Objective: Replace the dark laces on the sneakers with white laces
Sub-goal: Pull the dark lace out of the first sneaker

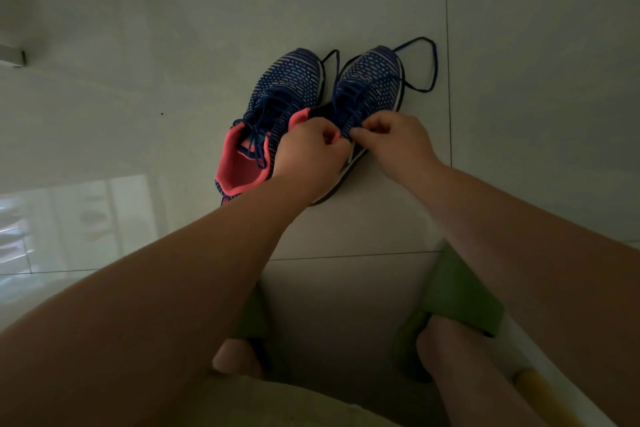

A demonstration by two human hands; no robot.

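Two blue knit sneakers with pink lining stand side by side on the tiled floor, toes pointing away from me. The left sneaker (277, 104) carries a loosened dark lace, its ends hanging over the pink collar. On the right sneaker (372, 83) the dark lace (431, 66) is undone and loops out past the toe. My left hand (308, 152) grips the right sneaker's collar and tongue. My right hand (394, 142) pinches the lace near the top eyelets. No white laces are in view.
My feet in green slippers (460, 298) rest on the floor (173, 45) close below the sneakers. A bright window reflection lies on the tiles at the left. A yellowish object (540, 388) shows at the bottom right corner.
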